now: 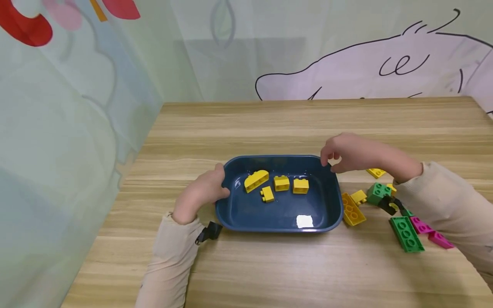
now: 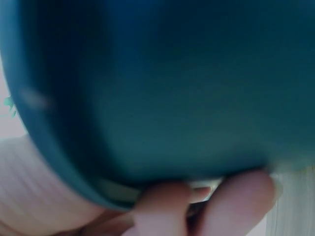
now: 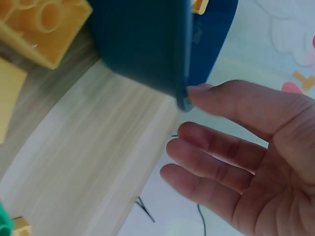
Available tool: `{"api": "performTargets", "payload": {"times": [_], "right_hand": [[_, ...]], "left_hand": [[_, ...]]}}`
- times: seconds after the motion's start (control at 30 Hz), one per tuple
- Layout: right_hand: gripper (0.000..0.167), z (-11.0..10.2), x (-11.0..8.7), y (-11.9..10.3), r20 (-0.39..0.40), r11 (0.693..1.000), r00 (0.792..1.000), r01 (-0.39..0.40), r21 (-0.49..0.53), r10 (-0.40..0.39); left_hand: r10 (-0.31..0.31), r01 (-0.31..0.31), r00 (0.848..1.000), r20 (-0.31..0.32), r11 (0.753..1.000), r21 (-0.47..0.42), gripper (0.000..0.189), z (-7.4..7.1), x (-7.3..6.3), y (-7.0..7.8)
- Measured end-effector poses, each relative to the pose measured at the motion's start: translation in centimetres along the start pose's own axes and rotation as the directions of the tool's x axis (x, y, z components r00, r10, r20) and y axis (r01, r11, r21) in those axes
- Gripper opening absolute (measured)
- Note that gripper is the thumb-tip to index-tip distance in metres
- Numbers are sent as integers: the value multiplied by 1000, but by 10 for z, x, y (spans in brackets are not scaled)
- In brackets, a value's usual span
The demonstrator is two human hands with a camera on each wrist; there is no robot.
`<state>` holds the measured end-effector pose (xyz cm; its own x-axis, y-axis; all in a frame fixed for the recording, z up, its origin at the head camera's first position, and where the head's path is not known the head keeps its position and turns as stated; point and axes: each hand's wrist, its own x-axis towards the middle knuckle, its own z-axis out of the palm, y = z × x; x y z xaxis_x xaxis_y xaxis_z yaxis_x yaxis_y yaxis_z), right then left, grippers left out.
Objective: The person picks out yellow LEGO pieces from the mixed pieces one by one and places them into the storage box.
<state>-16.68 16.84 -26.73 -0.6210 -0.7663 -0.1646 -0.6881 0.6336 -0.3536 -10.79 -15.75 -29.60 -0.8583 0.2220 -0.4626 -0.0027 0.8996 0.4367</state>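
A dark blue tray [image 1: 279, 227] with rounded corners sits on the table, holding several yellow toy bricks [image 1: 281, 183], one with a curved top. At the tray's left side, my left hand [image 1: 202, 188] grips the rim, its thumb over the edge; the left wrist view shows fingertips [image 2: 241, 201] against the tray wall, close up and blurred. My right hand [image 1: 356, 150] pinches the far right corner of the rim. In the right wrist view the thumb [image 3: 231, 101] meets the rim, and three other fingers are bent loosely, apart from the tray.
Right of the tray lie loose bricks: a yellow one [image 1: 352, 210] close to its wall, a green block [image 1: 377, 193], a flat green brick [image 1: 406, 234] and pink pieces [image 1: 440, 240]. Another yellow piece [image 1: 375, 173] lies beneath the right forearm. A printed wall [image 1: 239, 72] stands behind the table.
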Motion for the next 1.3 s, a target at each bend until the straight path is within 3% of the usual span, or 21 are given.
{"api": "performTargets", "payload": {"times": [0.33, 0.6, 0.83, 1.03, 1.3], "right_hand": [[18, 5, -14, 20, -33, 998, 998, -51, 25, 52], [19, 22, -22, 40, -29, 998, 998, -56, 34, 57], [18, 29, -28, 60, 6, 992, 993, -115, 58, 115], [18, 35, -36, 75, -48, 988, 988, -145, 49, 148], [22, 39, -46, 86, -48, 971, 969, -239, 24, 240]], "left_hand": [[-4, 4, 1000, 1, 1000, -4, 57, 0, -1, 0], [-1, 0, 1000, 3, 1000, 7, 63, 0, 0, 0], [-1, 1, 1000, 4, 1000, 7, 65, 1, 1, 1], [-1, 1, 1000, -2, 1000, -3, 55, 1, 1, 1], [5, -5, 1000, -1, 1000, 0, 68, 0, 1, 3]]}}
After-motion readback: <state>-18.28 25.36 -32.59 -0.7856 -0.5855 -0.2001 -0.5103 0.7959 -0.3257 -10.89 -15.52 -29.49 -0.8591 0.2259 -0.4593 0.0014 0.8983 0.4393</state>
